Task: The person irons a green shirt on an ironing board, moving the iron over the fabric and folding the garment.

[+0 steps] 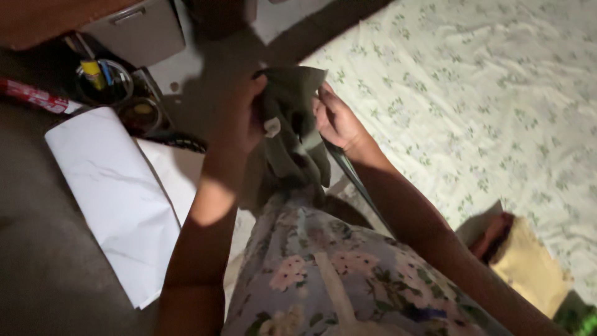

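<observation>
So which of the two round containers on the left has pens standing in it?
The upper round container, holding a yellow pen; the lower round container, nearer the white sheet, shows none.

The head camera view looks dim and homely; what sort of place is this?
Probably a bedroom at home: a floral bedsheet spreads at the right, a cup of pens stands on the floor, and both hands, left hand and right hand, hold a dark green cloth.

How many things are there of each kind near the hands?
Hands: 2, left hand and right hand
Dark olive cloth garment: 1
White marbled paper roll: 1
Round pen holder: 1
Tan cardboard piece: 1
Floral white bedsheet: 1
Total: 7
</observation>
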